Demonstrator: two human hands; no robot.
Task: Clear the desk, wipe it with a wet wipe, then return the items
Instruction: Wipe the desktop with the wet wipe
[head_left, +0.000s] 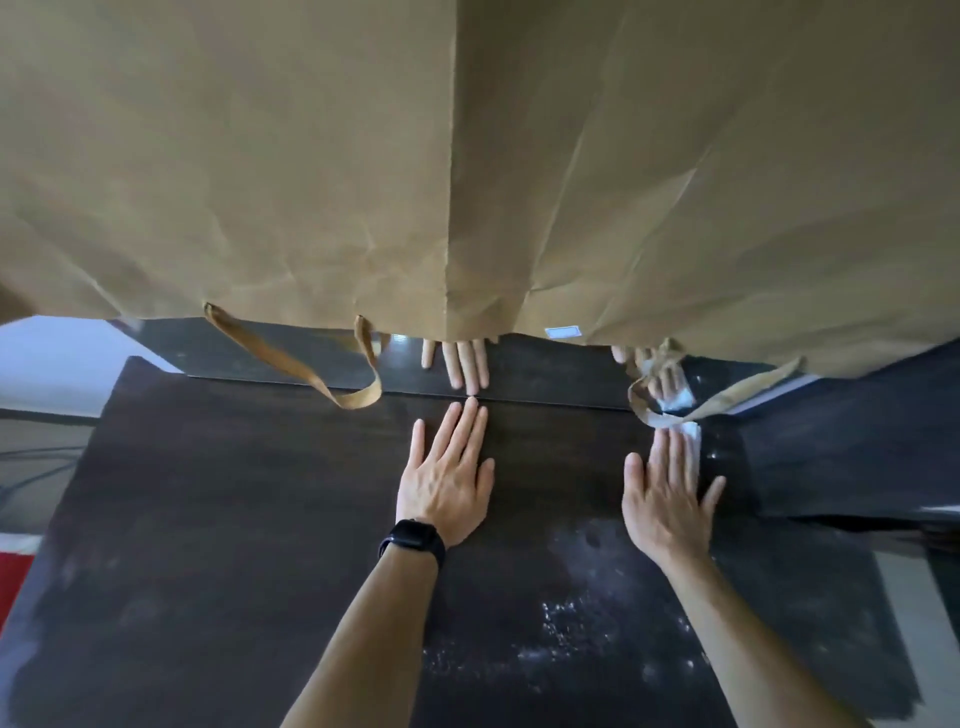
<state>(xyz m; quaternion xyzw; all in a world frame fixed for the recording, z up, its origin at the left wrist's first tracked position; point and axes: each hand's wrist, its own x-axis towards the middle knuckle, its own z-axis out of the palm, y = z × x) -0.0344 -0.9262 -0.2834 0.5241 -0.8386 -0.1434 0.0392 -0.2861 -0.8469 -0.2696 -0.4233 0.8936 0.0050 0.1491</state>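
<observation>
A dark wooden desk (249, 519) fills the lower view, with damp streaks and white specks near its front right. My left hand (447, 478) lies flat on the desk with straight fingers reaching the back edge. My right hand (667, 499) presses flat on a white wet wipe (693, 434), which shows beyond the fingertips. A glossy dark panel (545, 369) behind the desk mirrors both hands. A large brown paper bag (467, 156) hangs upside down over the back of the desk, its handles (311, 369) dangling; one handle loop lies close to the wipe.
The paper bag hides everything above and behind the desk. A pale floor or wall (62, 353) shows at the left, cables (36, 467) below it, and something red (13, 577) at the lower left edge. Dark furniture (857, 441) stands to the right.
</observation>
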